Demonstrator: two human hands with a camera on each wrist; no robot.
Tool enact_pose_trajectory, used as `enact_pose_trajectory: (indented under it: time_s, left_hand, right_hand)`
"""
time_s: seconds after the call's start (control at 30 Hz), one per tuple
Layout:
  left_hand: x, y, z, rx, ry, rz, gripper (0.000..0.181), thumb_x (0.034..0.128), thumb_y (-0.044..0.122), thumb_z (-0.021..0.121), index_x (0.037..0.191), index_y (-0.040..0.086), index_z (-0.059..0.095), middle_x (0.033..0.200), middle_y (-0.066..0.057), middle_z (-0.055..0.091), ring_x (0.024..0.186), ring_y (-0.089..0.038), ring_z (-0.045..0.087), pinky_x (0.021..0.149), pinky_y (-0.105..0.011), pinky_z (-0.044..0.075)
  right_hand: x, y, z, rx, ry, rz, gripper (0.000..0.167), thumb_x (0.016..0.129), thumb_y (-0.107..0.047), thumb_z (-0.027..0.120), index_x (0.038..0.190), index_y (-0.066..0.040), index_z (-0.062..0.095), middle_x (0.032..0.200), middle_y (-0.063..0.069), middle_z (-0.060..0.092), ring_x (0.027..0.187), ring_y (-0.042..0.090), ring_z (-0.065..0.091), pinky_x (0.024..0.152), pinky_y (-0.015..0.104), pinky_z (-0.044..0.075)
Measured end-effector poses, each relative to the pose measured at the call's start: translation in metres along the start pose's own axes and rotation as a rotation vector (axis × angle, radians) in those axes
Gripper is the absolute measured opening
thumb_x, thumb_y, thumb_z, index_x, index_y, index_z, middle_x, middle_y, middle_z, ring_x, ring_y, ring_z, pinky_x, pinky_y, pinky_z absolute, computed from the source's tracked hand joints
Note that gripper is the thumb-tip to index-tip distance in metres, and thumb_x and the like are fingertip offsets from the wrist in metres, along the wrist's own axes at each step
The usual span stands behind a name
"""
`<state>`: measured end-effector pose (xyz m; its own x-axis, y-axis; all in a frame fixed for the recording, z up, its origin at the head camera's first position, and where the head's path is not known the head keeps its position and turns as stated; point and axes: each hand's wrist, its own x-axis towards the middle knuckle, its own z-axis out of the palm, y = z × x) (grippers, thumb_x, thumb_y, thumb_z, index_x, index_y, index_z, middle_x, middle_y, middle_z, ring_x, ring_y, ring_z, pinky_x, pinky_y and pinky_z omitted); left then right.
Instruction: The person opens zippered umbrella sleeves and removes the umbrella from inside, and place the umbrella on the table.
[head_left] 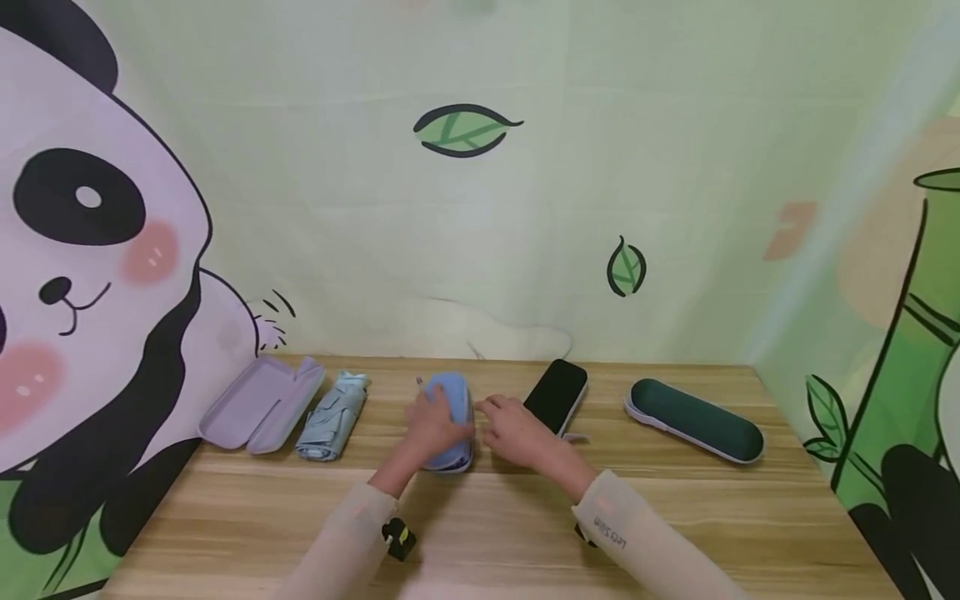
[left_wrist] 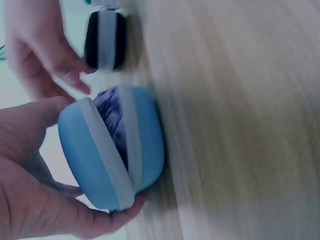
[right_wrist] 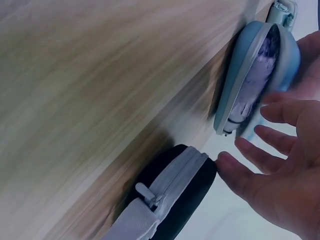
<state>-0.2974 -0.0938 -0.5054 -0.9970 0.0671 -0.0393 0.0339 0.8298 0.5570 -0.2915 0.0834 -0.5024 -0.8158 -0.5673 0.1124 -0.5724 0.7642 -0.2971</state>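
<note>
On the table, my left hand (head_left: 433, 427) grips a light blue zip case (head_left: 448, 450), thumb on one side and fingers round the other. The case gapes along its zipped side, and a purple crumpled fabric bundle (left_wrist: 111, 114) shows inside. My right hand (head_left: 513, 429) is between this case and a black case (head_left: 557, 392). Its fingers are spread and loosely bent, with nothing in them, as the right wrist view shows. The black case (right_wrist: 187, 192), zipped shut with a grey zip band and a strap, lies just beside the right thumb.
Left of the blue case lies a pale blue folded umbrella (head_left: 333, 421). An opened lavender case (head_left: 251, 408) lies at the far left. On the right is a dark green case (head_left: 697, 417). A printed cloth (head_left: 525, 250) hangs behind the wooden table (head_left: 495, 533).
</note>
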Motion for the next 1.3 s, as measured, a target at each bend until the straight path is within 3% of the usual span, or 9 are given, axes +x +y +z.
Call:
enact_pose_trajectory:
  time_s: [0.13,0.3,0.37,0.47,0.57,0.8,0.97,1.17,1.3]
  left_hand:
    - [0.001,-0.009,-0.011,-0.265,-0.007,-0.036,0.089,0.0919,0.031,0.068,0.151,-0.015,0.02,0.142,-0.043,0.037,0.128,-0.055,0.045,0.102,-0.064,0.044]
    - [0.0,-0.022,-0.026,-0.684,-0.055,-0.165,0.072,0.0958,0.021,0.052,0.153,-0.005,0.016,0.15,-0.036,0.03,0.132,-0.046,0.041,0.108,-0.06,0.039]
    - [0.0,-0.03,-0.033,-0.802,-0.054,-0.198,0.068,0.0942,0.018,0.045,0.152,-0.005,0.018,0.15,-0.034,0.029,0.129,-0.042,0.039,0.107,-0.056,0.038]
    - [0.0,-0.043,-0.04,-0.91,-0.033,-0.219,0.066,0.0916,0.013,0.037,0.152,-0.008,0.02,0.151,-0.032,0.026,0.128,-0.039,0.034,0.108,-0.054,0.034]
    - [-0.004,-0.057,-0.043,-0.909,0.01,-0.212,0.062,0.0943,0.01,0.031,0.153,-0.009,0.022,0.152,-0.032,0.027,0.133,-0.039,0.031,0.113,-0.053,0.028]
    - [-0.018,-0.074,-0.037,-0.625,0.069,-0.08,0.055,0.1033,0.008,0.031,0.156,-0.003,0.022,0.146,-0.036,0.041,0.13,-0.046,0.046,0.103,-0.058,0.042]
    - [-0.02,-0.071,-0.028,-0.437,0.166,0.06,0.059,0.0975,0.0,0.041,0.154,-0.007,0.025,0.145,-0.036,0.041,0.131,-0.048,0.047,0.103,-0.059,0.044]
    - [-0.024,-0.078,-0.019,0.138,0.352,0.449,0.058,0.0813,-0.006,0.067,0.137,-0.011,0.05,0.145,-0.035,0.04,0.13,-0.053,0.043,0.108,-0.061,0.038]
    - [-0.027,-0.083,-0.016,0.437,0.362,0.582,0.045,0.0814,0.006,0.07,0.123,-0.008,0.061,0.144,-0.027,0.048,0.134,-0.049,0.043,0.112,-0.058,0.035]
  right_hand:
    - [0.0,-0.003,0.003,0.011,0.0,-0.038,0.046,0.098,-0.009,0.061,0.141,0.003,0.054,0.139,0.022,0.057,0.125,0.037,0.058,0.106,0.048,0.047]
    - [0.001,-0.01,0.002,0.027,-0.002,-0.054,0.046,0.097,-0.008,0.06,0.141,0.004,0.054,0.139,0.023,0.057,0.128,0.036,0.057,0.106,0.046,0.047]
    - [0.002,-0.012,0.002,0.034,-0.009,-0.047,0.046,0.097,-0.008,0.06,0.141,0.004,0.054,0.14,0.023,0.057,0.128,0.036,0.056,0.107,0.046,0.047]
    - [0.004,-0.015,0.005,0.037,-0.016,-0.034,0.046,0.097,-0.009,0.06,0.142,0.003,0.054,0.139,0.023,0.057,0.127,0.035,0.057,0.106,0.045,0.047]
    - [0.007,-0.017,0.008,0.052,-0.03,-0.036,0.046,0.098,-0.009,0.06,0.142,0.003,0.053,0.138,0.022,0.057,0.126,0.034,0.058,0.104,0.044,0.049]
    - [0.011,-0.024,0.012,0.079,-0.054,-0.037,0.047,0.099,-0.01,0.059,0.144,0.002,0.052,0.142,0.022,0.054,0.13,0.033,0.054,0.108,0.044,0.046]
    - [0.012,-0.026,0.01,0.076,-0.058,-0.026,0.046,0.1,-0.01,0.058,0.144,0.001,0.052,0.143,0.02,0.053,0.132,0.03,0.053,0.109,0.042,0.045]
    - [0.012,-0.027,0.008,0.103,-0.05,-0.023,0.045,0.1,-0.01,0.059,0.143,0.0,0.054,0.143,0.019,0.054,0.13,0.028,0.055,0.107,0.041,0.047]
    - [0.012,-0.027,0.007,0.101,-0.04,-0.021,0.043,0.099,-0.01,0.06,0.14,0.001,0.056,0.139,0.018,0.058,0.127,0.027,0.058,0.105,0.041,0.049]
